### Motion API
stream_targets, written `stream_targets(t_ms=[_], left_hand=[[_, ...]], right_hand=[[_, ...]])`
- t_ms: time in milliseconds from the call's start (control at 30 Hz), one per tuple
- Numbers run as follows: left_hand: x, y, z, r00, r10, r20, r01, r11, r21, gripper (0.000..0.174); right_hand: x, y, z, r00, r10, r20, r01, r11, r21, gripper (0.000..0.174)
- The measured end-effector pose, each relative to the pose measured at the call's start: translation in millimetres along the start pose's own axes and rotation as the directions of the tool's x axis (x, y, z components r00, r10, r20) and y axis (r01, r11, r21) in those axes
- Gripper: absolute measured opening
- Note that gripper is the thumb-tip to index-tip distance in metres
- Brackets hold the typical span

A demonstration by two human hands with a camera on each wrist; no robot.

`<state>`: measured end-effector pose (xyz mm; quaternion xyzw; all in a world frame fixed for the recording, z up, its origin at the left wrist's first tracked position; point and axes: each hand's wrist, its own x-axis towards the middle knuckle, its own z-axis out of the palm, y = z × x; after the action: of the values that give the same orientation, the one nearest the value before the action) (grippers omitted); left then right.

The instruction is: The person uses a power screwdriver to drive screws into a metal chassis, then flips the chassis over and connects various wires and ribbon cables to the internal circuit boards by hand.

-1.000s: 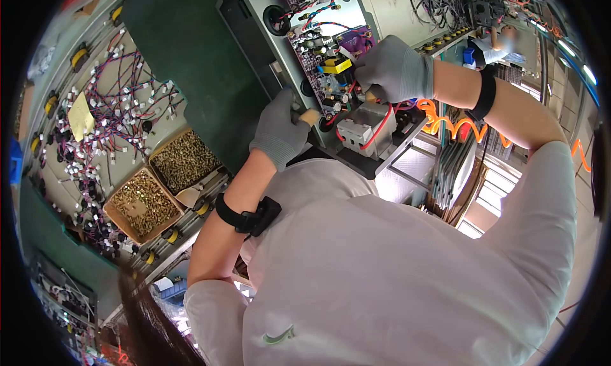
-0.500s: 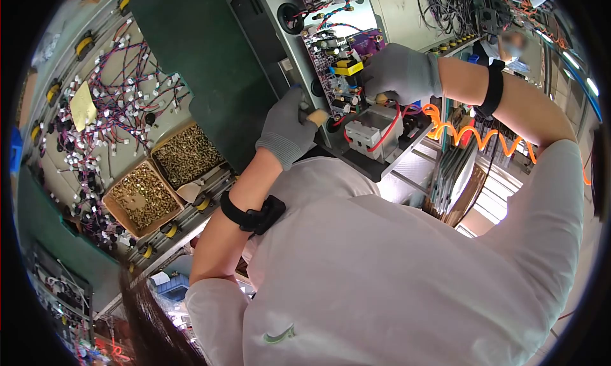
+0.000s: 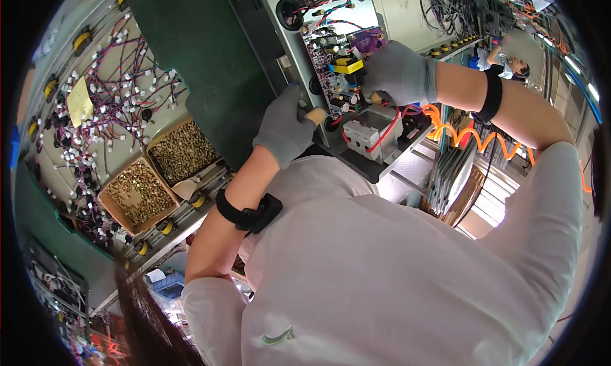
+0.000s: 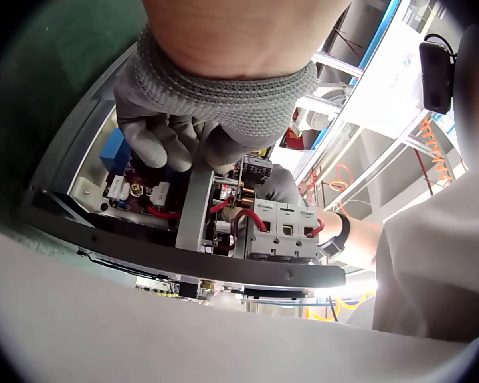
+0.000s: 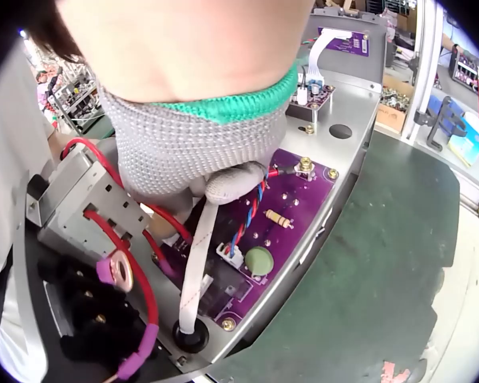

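Observation:
A metal chassis (image 3: 298, 63) with circuit boards lies in front of me. My left hand (image 3: 282, 129), in a grey glove with a bare thumb tip, grips the chassis's metal panel (image 4: 193, 217); in the left wrist view its fingers and thumb lie on opposite sides. My gloved right hand (image 3: 401, 74) reaches down between the purple circuit board (image 5: 307, 190) and a grey circuit breaker (image 3: 364, 137) with red wires. One finger lies over the white flat cable (image 5: 195, 267), which rises from a black grommet. I cannot tell what this hand's hidden fingertips hold.
A dark green mat (image 3: 197, 60) covers the bench left of the chassis. Beyond it lie piled wire harnesses (image 3: 121, 105), and two boxes of small brass parts (image 3: 140, 194) sit nearby. An orange coiled hose (image 3: 509, 148) hangs at the right. Another person (image 3: 509, 63) is in the background.
The chassis and both hands appear slightly farther right in the head view than one second ago. Each hand stays at its same part of the chassis. The background person has shifted.

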<state>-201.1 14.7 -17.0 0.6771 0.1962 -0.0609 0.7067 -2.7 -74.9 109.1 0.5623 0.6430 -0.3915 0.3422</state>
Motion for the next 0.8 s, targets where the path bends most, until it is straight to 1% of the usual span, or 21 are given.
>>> stream_targets(t_ms=[33,67,100,133,167,200,233,300,333,367,433,467,500,567,600,633,700,733,767,800], left_hand=[[0,2,-2,0.999,-0.029,0.033,0.028,0.999,0.032,0.033],[0,4,-5,0.997,-0.057,0.06,0.053,0.996,0.065,0.04],[0,5,-5,0.997,-0.048,0.059,0.044,0.997,0.069,0.04],[-1,6,-5,0.996,-0.068,0.057,0.065,0.997,0.048,0.037],[-1,6,-5,0.995,-0.088,0.056,0.086,0.996,0.028,0.035],[0,7,-5,0.995,-0.076,0.06,0.074,0.997,0.035,0.035],[0,7,-6,0.996,-0.062,0.059,0.06,0.997,0.051,0.033],[1,9,-7,0.997,-0.036,0.068,0.031,0.997,0.074,0.032],[1,9,-8,0.997,-0.036,0.074,0.03,0.996,0.084,0.031],[2,9,-9,0.996,-0.036,0.076,0.029,0.995,0.093,0.031],[2,5,-7,0.998,-0.015,0.066,0.009,0.996,0.084,0.031],[2,3,-6,0.999,-0.004,0.054,0.0,0.998,0.07,0.03],[1,2,-6,0.999,0.006,0.041,-0.008,0.998,0.057,0.029],[0,8,-8,0.999,-0.007,0.053,0.004,0.998,0.062,0.029],[0,11,-9,0.998,-0.022,0.055,0.019,0.998,0.057,0.028],[0,11,-9,0.998,-0.017,0.056,0.013,0.998,0.065,0.028],[-1,5,-7,0.999,0.016,0.03,-0.017,1.0,0.02,0.028],[-1,4,-6,0.999,0.019,0.028,-0.02,0.999,0.028,0.028],[0,3,-5,1.0,0.021,0.018,-0.022,0.999,0.047,0.027],[0,2,-5,1.0,0.023,0.007,-0.023,0.998,0.064,0.027]], right_hand=[[-2,2,7,0.99,-0.035,-0.136,0.041,0.998,0.04,0.014],[-4,5,10,0.96,-0.066,-0.272,0.088,0.994,0.067,0.015],[-7,7,12,0.959,-0.06,-0.277,0.08,0.995,0.063,0.015],[-10,6,12,0.947,0.054,-0.316,0.041,0.958,0.285,0.015],[-14,4,10,0.928,0.172,-0.33,0.015,0.869,0.494,0.016],[-20,1,6,0.918,0.257,-0.301,-0.024,0.796,0.604,0.015],[-23,-2,8,0.912,0.271,-0.307,-0.032,0.795,0.606,0.015],[-29,-10,21,0.817,0.423,-0.392,0.011,0.669,0.743,0.015],[-28,-15,26,0.752,0.445,-0.487,0.056,0.692,0.719,0.019],[-28,-21,30,0.742,0.456,-0.491,0.052,0.692,0.72,0.019],[-28,-36,33,0.652,0.589,-0.477,0.054,0.591,0.805,0.027],[-34,-43,17,0.702,0.665,-0.255,-0.11,0.455,0.884,0.035],[-34,-45,19,0.695,0.671,-0.258,-0.106,0.45,0.887,0.035],[-34,-49,25,0.667,0.729,-0.153,0.064,0.148,0.987,0.036],[-35,-47,28,0.687,0.716,-0.124,0.118,0.058,0.991,0.032],[-35,-46,32,0.683,0.719,-0.129,0.126,0.059,0.99,0.032],[-33,-44,42,0.742,0.663,-0.099,0.132,0.001,0.991,0.025],[-31,-41,50,0.74,0.664,-0.106,0.141,0.001,0.99,0.025],[-29,-38,58,0.7,0.644,-0.31,0.11,0.332,0.937,0.025],[-27,-36,62,0.666,0.558,-0.496,0.058,0.624,0.779,0.025]])
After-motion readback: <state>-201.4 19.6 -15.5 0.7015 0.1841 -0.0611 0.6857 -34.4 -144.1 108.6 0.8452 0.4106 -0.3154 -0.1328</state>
